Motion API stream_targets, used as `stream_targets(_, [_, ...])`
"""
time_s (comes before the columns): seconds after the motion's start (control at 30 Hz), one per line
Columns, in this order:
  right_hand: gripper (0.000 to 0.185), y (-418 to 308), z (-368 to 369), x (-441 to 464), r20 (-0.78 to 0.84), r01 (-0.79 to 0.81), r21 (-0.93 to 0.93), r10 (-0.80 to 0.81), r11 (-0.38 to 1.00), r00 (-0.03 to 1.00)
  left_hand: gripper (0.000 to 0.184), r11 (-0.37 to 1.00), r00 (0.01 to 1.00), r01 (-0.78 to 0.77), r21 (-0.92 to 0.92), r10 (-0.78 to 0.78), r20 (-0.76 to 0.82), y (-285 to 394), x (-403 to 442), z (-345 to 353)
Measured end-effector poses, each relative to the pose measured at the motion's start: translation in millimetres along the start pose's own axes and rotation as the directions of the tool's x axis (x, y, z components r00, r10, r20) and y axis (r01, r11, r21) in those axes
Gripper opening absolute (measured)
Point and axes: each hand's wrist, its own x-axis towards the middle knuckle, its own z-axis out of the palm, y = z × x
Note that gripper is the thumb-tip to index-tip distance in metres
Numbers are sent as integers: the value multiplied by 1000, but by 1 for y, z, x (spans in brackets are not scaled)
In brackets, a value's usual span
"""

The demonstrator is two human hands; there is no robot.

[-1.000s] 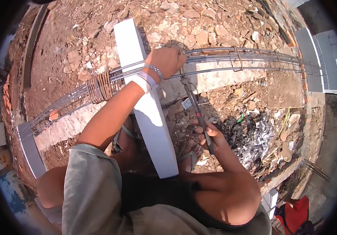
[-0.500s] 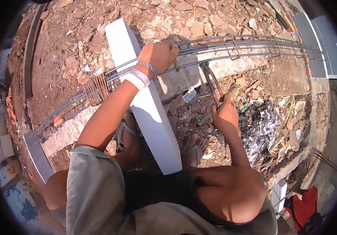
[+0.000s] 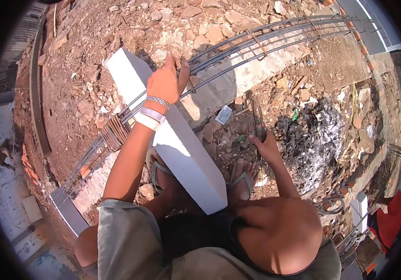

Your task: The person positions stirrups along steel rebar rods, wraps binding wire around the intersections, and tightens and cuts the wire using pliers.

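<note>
My left hand (image 3: 163, 86) rests over the long steel reinforcing bars (image 3: 223, 77), its finger and thumb apart; part of the fingers is hidden. Beneath it, the bars cross a long white block (image 3: 181, 151) that slants down between my feet. To the left of that hand, a bunch of rusty stirrups (image 3: 115, 132) sits around the bars. My right hand (image 3: 268, 148) is closed round the handles of pincers (image 3: 258, 116), held low over the ground, apart from the bars. A single stirrup (image 3: 256, 44) stands around the bars farther right.
A grey-white support (image 3: 69, 212) is under the bars' left end. Ash and charred bits (image 3: 312, 140) lie right of my right hand. Broken stones (image 3: 214, 32) cover the ground beyond the bars. A red cloth (image 3: 389, 221) and another white block (image 3: 359, 212) are at lower right.
My right hand has lowered the pincers away from the bars. My left hand's fingers have loosened and lifted from their wrap on the bars. The view has shifted.
</note>
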Motion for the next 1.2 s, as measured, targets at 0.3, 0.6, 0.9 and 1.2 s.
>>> stream_targets(0.3, [33, 8, 20, 12, 200, 179, 90, -194, 980, 960, 49, 1000, 996, 31, -1, -30, -90, 3, -2, 5])
stream_targets(0.6, [27, 0, -14, 40, 172, 497, -31, -485, 867, 857, 48, 999, 994, 32, -30, -35, -106, -1, -4, 8])
stream_targets(0.9, [34, -17, 6, 44, 656, 481, -277, -202, 832, 727, 44, 998, 994, 28, -50, -34, -104, 1, -3, 5])
stream_targets(1.2, [41, 1, 33, 81, -4, 101, -748, -157, 656, 988, 44, 988, 979, -18, -153, -14, -206, 3, -5, 3])
